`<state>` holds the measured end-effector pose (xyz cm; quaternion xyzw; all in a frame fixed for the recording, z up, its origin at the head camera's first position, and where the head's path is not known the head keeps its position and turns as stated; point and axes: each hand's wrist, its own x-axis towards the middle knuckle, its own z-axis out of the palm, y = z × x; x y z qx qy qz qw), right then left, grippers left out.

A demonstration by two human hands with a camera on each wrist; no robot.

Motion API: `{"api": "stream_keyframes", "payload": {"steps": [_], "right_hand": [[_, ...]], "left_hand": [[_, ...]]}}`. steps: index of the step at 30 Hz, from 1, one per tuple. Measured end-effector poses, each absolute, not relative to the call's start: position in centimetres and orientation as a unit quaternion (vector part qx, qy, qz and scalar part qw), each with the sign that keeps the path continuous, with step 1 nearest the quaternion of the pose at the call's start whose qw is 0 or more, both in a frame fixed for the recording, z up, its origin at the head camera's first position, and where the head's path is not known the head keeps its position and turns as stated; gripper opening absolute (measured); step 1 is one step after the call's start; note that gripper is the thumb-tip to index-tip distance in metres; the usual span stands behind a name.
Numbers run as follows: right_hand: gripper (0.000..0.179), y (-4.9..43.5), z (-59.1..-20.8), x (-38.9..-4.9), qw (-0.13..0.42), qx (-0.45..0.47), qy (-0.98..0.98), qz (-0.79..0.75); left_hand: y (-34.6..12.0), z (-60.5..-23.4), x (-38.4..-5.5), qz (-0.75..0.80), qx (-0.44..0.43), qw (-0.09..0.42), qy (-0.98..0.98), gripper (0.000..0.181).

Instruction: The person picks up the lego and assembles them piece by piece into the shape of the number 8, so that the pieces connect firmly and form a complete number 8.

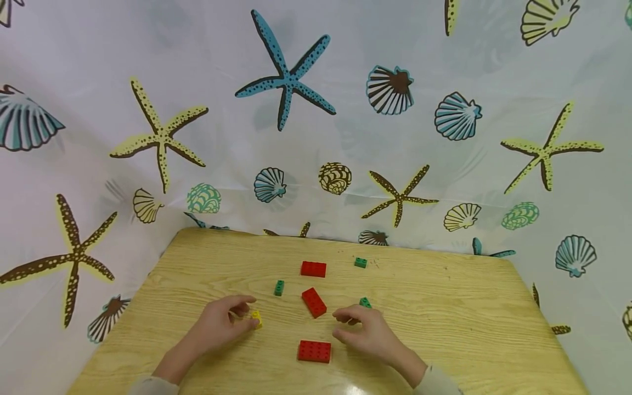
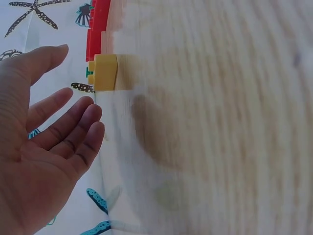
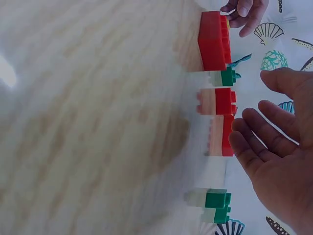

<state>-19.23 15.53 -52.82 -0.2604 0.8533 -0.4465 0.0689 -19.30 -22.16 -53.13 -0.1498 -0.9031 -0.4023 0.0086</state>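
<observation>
I judge the small yellow plastic studded brick (image 2: 105,72) light, stiff and slightly slick, best pinched across its flat side walls; it sits on the wood-grained table (image 1: 469,307), just by the left hand's thumb. Left hand (image 1: 222,323) reaches inward, fingers loosely bent and holding nothing. Right hand (image 1: 367,332) roughly mirrors it, unclenched, grasping nothing, near a small green plastic brick (image 1: 365,302).

Bright, even light fills the head view; glare spots the worktop (image 1: 459,312) nearer the wearer than the right hand (image 1: 364,332). Dimmer, hazy wrist views show soft-edged shadows beyond that hand's and the left hand's (image 2: 44,156) fingertips.
</observation>
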Motion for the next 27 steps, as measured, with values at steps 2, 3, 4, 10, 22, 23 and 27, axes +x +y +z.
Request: {"api": "stream_keyframes", "payload": {"steps": [2,3,4,10,22,23,27], "right_hand": [[0.037,15.4,-53.1,-19.1,0.066,-0.269,0.853,-0.443],[0.036,15.3,-53.2,-19.1,0.066,-0.272,0.853,-0.441],[0.036,15.3,-53.3,-19.0,0.066,-0.274,0.853,-0.438],[0.033,15.1,-53.9,-18.7,0.083,-0.281,0.854,-0.43],[0.035,15.0,-54.4,-18.4,0.126,-0.286,0.845,-0.433],[0.035,14.9,-54.4,-18.4,0.128,-0.287,0.845,-0.433],[0.037,14.9,-54.3,-18.3,0.126,-0.29,0.849,-0.424]], "left_hand": [[-22.1,-53.2,-19.2,-0.403,-0.145,0.006,-0.904,0.05],[-22.1,-53.2,-19.1,-0.402,-0.142,0.004,-0.905,0.05],[-22.0,-53.3,-19.0,-0.401,-0.14,0.001,-0.905,0.05],[-22.1,-53.7,-18.7,-0.392,-0.131,-0.006,-0.91,0.05],[-22.1,-54.2,-18.9,-0.386,-0.132,-0.002,-0.913,0.048],[-22.1,-54.2,-18.9,-0.384,-0.131,-0.003,-0.914,0.047],[-22.0,-54.2,-18.8,-0.381,-0.13,-0.004,-0.915,0.046]]}}
